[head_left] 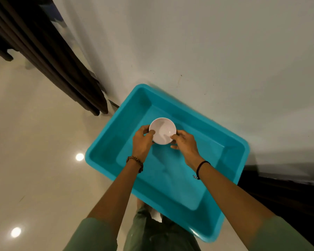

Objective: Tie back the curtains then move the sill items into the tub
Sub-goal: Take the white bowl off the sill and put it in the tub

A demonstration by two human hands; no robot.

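Observation:
A small white bowl (162, 130) is held over the inside of a turquoise plastic tub (230, 142) that stands on the floor against the wall. My left hand (142, 141) grips the bowl's left rim, thumb over the edge. My right hand (184, 142) pinches its right rim with the fingertips. Nothing else shows inside the tub. A dark brown curtain (49, 57) hangs in folds at the upper left, its lower end reaching the floor near the tub's far corner.
A plain white wall (207, 51) fills the upper right. Glossy pale floor tiles (34, 151) spread to the left, with ceiling lights reflected in them. A second dark curtain (288, 196) lies at the right edge. My green-trousered legs (152, 232) stand at the tub's near edge.

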